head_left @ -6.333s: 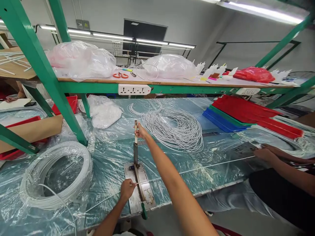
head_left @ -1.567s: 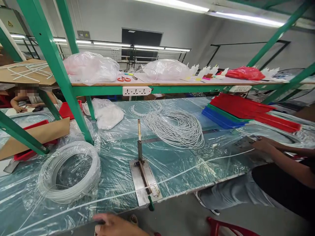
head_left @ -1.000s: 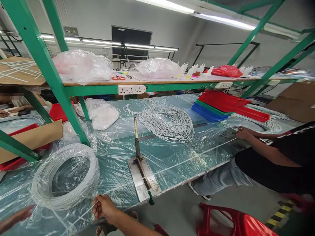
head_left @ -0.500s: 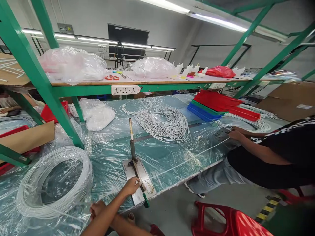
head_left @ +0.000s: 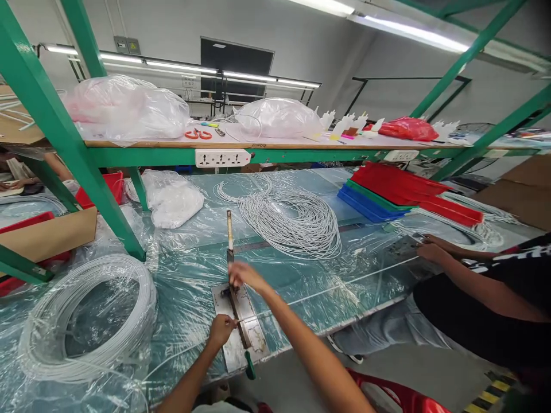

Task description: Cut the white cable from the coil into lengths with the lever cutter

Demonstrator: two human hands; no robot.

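Observation:
My left hand [head_left: 221, 330] is closed in a pinch at the left side of the metal plate [head_left: 257, 338], gripping a thin white cable. The cable [head_left: 310, 296] runs right across the bench from the plate to a co-worker's hands [head_left: 428, 248]; a loose end curves left toward the coil. On the plate stands a hand cutter with an upright lever [head_left: 229, 232], its white wrapping worn, and a green piece [head_left: 249, 366] at the front. My right hand [head_left: 246, 276] is at the lever's foot, fingers curled and blurred; whether it grips the lever is hidden.
A large white cable coil [head_left: 41, 338] lies left under plastic film. Behind the cutter is a loose cable bundle [head_left: 293, 223]. Red, green and blue trays [head_left: 374, 209] stand back right. A green post [head_left: 116, 212] and power strip [head_left: 222, 158] border the bench; a red stool [head_left: 400, 396] is below.
My right hand has come from beneath my left forearm, up and right to the lever's foot. My left hand has shifted slightly left with the cable. The camera view has turned a little left.

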